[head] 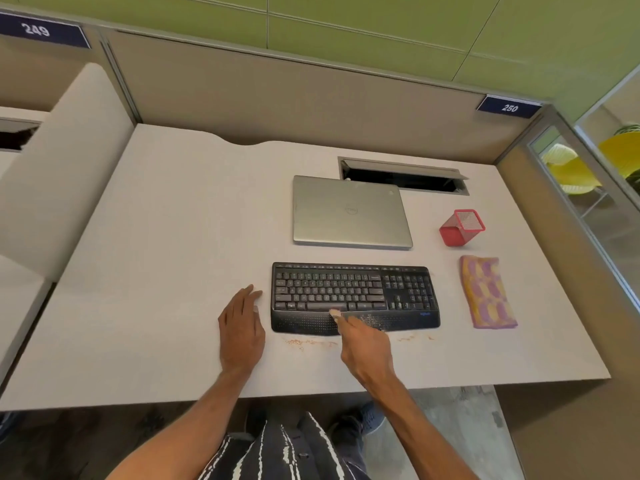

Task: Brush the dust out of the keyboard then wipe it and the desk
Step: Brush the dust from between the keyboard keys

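1. Head view: the left hand lies flat, fingers straight, on the desk beside the keyboard.
2. The right hand pinches a small brush at the keyboard's front edge.
3. Dust shows there; the cloth lies untouched, so wiping seems ahead.

Beige cubicle partition, green wall behind, glass panel right, yellow chairs beyond, grey floor

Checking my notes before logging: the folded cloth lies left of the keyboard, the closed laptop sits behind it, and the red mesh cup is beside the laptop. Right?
One slip: in the head view the folded cloth lies right of the keyboard, not left. The closed laptop does sit behind it, and the red mesh cup is beside the laptop.
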### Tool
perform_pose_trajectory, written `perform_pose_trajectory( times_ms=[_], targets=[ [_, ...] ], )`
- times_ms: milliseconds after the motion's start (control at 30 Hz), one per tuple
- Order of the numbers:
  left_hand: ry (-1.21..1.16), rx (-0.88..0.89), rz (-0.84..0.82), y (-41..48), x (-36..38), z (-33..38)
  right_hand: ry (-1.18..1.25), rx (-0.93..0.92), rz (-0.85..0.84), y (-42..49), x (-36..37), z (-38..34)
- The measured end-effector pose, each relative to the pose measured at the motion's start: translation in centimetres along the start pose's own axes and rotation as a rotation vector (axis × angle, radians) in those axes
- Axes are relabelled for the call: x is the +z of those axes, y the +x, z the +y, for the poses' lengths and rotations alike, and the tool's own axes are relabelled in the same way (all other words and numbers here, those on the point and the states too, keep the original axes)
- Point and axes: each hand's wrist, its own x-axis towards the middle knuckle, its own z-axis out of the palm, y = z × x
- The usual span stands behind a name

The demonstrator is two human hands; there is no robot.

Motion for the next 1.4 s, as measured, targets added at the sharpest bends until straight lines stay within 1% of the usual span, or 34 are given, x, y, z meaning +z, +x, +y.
perform_pose_trajectory(
  times_ms=[167, 233, 300, 367, 433, 567, 667, 767, 933, 1067, 1233, 1300, 1400],
  targets=[
    [0.002, -0.005, 0.002, 0.0, 0.0, 0.0, -0.007, -0.005, -0.098, -1.8, 0.3, 0.3],
    [0.000, -0.005, 0.003, 0.0, 0.0, 0.0, 0.002, -0.016, -0.080, -2.3, 0.2, 0.4],
    [0.002, -0.002, -0.002, 0.0, 0.1, 0.0, 0.044, -0.017, -0.026, -2.3, 0.2, 0.5],
    [0.004, -0.004, -0.006, 0.0, 0.1, 0.0, 0.042, -0.015, 0.039, -1.7, 0.2, 0.7],
    [0.003, -0.004, -0.006, 0.0, 0.1, -0.2, 0.022, -0.022, 0.067, -0.8, 0.1, 0.7],
    [-0.010, -0.007, -0.016, 0.1, 0.0, -0.1, -0.024, -0.023, 0.001, -0.7, 0.4, 0.9],
    [-0.014, -0.011, -0.017, 0.0, 0.0, -0.2, -0.005, -0.027, -0.051, -2.2, 0.9, 1.6],
    [-0.011, -0.008, -0.019, 0.0, -0.1, -0.1, 0.018, -0.060, -0.006, -3.5, 1.0, 2.6],
    [0.005, -0.017, -0.026, 0.0, -0.2, 0.2, 0.004, -0.009, 0.087, -1.5, 0.7, 3.2],
    [0.004, -0.009, -0.032, 0.0, -0.3, 0.2, -0.017, -0.008, 0.042, -0.5, 1.0, 2.9],
    [0.002, -0.016, -0.033, -0.1, -0.3, 0.2, 0.022, -0.029, -0.028, -3.9, 2.4, 3.7],
    [0.003, -0.016, -0.028, -0.1, -0.3, 0.2, 0.047, -0.037, 0.008, -4.9, 2.7, 4.3],
    [0.002, -0.018, -0.026, -0.1, -0.3, 0.3, 0.080, 0.013, 0.105, -3.7, 2.6, 4.9]
  ],
)
